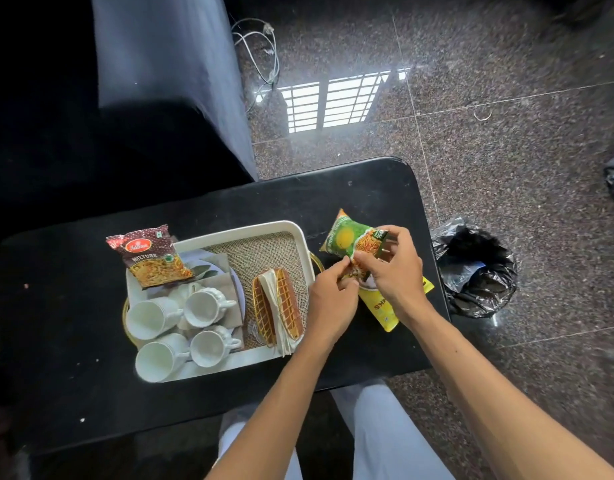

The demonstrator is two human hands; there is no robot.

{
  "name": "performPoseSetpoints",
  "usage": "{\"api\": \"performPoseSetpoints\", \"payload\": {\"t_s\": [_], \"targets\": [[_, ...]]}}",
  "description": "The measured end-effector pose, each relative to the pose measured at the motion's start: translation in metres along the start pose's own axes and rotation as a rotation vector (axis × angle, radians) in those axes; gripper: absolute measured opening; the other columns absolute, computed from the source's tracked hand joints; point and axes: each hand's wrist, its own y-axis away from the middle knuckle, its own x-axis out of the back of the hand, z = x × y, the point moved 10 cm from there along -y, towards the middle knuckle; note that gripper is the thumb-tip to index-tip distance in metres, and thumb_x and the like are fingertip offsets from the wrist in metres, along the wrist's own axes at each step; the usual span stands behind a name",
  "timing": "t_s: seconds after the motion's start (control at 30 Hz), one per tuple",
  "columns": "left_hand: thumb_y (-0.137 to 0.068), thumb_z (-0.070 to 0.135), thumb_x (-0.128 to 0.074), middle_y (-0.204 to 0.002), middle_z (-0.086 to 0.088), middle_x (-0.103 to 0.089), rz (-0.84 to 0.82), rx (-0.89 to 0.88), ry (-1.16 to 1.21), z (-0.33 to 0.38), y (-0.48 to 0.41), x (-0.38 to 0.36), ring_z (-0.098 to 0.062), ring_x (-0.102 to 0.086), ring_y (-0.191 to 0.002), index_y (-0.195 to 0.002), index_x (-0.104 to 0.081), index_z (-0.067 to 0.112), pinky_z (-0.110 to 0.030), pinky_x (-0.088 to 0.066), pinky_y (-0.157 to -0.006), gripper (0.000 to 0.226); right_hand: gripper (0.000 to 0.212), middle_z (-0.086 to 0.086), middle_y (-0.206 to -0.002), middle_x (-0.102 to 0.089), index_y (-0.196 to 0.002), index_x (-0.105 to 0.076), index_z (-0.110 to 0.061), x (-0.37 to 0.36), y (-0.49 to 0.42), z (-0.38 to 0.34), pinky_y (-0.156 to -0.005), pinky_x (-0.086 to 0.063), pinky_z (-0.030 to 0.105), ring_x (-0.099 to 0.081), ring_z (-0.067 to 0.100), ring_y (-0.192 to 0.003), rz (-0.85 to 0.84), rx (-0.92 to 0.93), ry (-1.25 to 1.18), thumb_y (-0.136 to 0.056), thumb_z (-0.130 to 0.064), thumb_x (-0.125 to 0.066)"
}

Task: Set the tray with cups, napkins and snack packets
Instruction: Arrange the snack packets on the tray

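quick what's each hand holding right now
Left hand: closed, pinching the near edge of the green snack packet.
Right hand: closed, gripping the same packet.

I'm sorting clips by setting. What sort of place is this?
Probably an indoor room in a home or office, perhaps a sitting area: a polished speckled stone floor reflecting a barred window, a small black table bearing a tea tray, and a black rubbish bag beside it.

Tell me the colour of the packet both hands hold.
Mostly green packet, with a yellow circle; head view.
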Motion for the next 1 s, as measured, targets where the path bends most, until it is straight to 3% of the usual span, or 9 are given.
{"api": "performPoseSetpoints", "payload": {"t_s": [0.13,0.23,0.33,0.43,0.53,0.63,0.8,0.9,1.0], "targets": [[-0.097,0.011,-0.062,-0.125,0.002,-0.071,0.254,-0.273,-0.121,0.038,0.029,0.075,-0.007,-0.064,-0.110,-0.135,-0.064,0.019,-0.027,-0.056,-0.097,0.039,0.054,-0.005,-0.111,-0.067,-0.124,-0.053,-0.019,-0.005,0.014,-0.046,-0.081,-0.055,0.016,-0.067,-0.003,-0.097,-0.067,0.145,-0.045,-0.080,-0.002,-0.078],[-0.094,0.013,-0.068,-0.142,-0.003,-0.058,0.394,-0.480,-0.290,0.069,0.047,0.132,-0.014,-0.053,-0.131,-0.140,-0.058,0.018,-0.030,-0.047,-0.109,0.047,0.062,-0.012,-0.119,-0.065,-0.135,-0.049,-0.019,-0.019,0.027,-0.082,-0.091,-0.056,0.021,-0.065,-0.001,-0.107,-0.168,0.241,-0.039,-0.083,0.003,-0.074],[-0.093,0.023,-0.072,-0.158,-0.004,-0.043,0.283,-0.562,-0.479,0.086,0.040,0.163,-0.020,-0.037,-0.147,-0.152,-0.045,0.020,-0.032,-0.030,-0.120,0.065,0.073,-0.020,-0.109,-0.071,-0.146,-0.041,-0.023,-0.046,0.039,-0.113,-0.091,-0.056,0.023,-0.069,0.002,-0.105,-0.294,0.318,0.027,-0.084,0.006,-0.068],[-0.092,0.026,-0.074,-0.154,-0.004,-0.050,0.119,-0.626,-0.498,0.091,0.030,0.184,-0.017,-0.043,-0.144,-0.150,-0.047,0.016,-0.031,-0.032,-0.121,0.065,0.082,-0.023,-0.111,-0.068,-0.155,-0.030,-0.019,-0.082,0.052,-0.139,-0.091,-0.053,0.016,-0.067,-0.004,-0.103,-0.413,0.413,0.143,-0.086,0.008,-0.065],[-0.089,0.026,-0.077,-0.134,0.002,-0.068,-0.011,-0.619,-0.456,0.080,0.020,0.203,-0.005,-0.061,-0.120,-0.143,-0.058,0.020,-0.016,-0.046,-0.106,0.057,0.086,-0.015,-0.116,-0.068,-0.158,-0.022,-0.020,-0.120,0.062,-0.158,-0.095,-0.053,0.026,-0.068,0.008,-0.107,-0.498,0.490,0.214,-0.088,0.009,-0.062],[-0.090,0.020,-0.076,-0.112,0.007,-0.072,0.002,-0.606,-0.364,0.061,0.013,0.228,0.002,-0.065,-0.101,-0.132,-0.067,0.016,-0.008,-0.050,-0.092,0.043,0.085,-0.004,-0.122,-0.069,-0.157,-0.025,-0.017,-0.149,0.066,-0.172,-0.100,-0.053,0.029,-0.067,0.010,-0.109,-0.469,0.553,0.241,-0.087,0.005,-0.067],[-0.097,0.019,-0.068,-0.113,-0.003,-0.075,0.162,-0.447,-0.063,0.017,-0.010,0.268,-0.011,-0.071,-0.104,-0.124,-0.067,0.007,-0.029,-0.059,-0.093,0.030,0.081,0.002,-0.133,-0.062,-0.149,-0.039,-0.017,-0.173,0.051,-0.153,-0.092,-0.057,0.029,-0.065,0.011,-0.111,-0.281,0.355,0.146,-0.082,-0.030,-0.081],[-0.099,0.021,-0.065,-0.112,-0.008,-0.076,0.151,-0.364,0.045,-0.001,-0.026,0.271,-0.017,-0.073,-0.105,-0.120,-0.068,0.005,-0.041,-0.060,-0.093,0.027,0.062,0.000,-0.125,-0.068,-0.139,-0.052,-0.016,-0.204,0.049,-0.131,-0.095,-0.057,0.039,-0.067,0.011,-0.111,-0.353,0.221,0.057,-0.085,-0.029,-0.078],[-0.101,0.022,-0.062,-0.114,-0.008,-0.075,0.149,-0.311,0.026,-0.014,-0.038,0.268,-0.019,-0.071,-0.107,-0.122,-0.068,0.007,-0.043,-0.058,-0.096,0.027,0.046,-0.001,-0.119,-0.071,-0.131,-0.059,-0.013,-0.225,0.045,-0.122,-0.094,-0.058,0.038,-0.069,0.009,-0.106,-0.306,0.222,0.108,-0.090,-0.026,-0.074]]}}
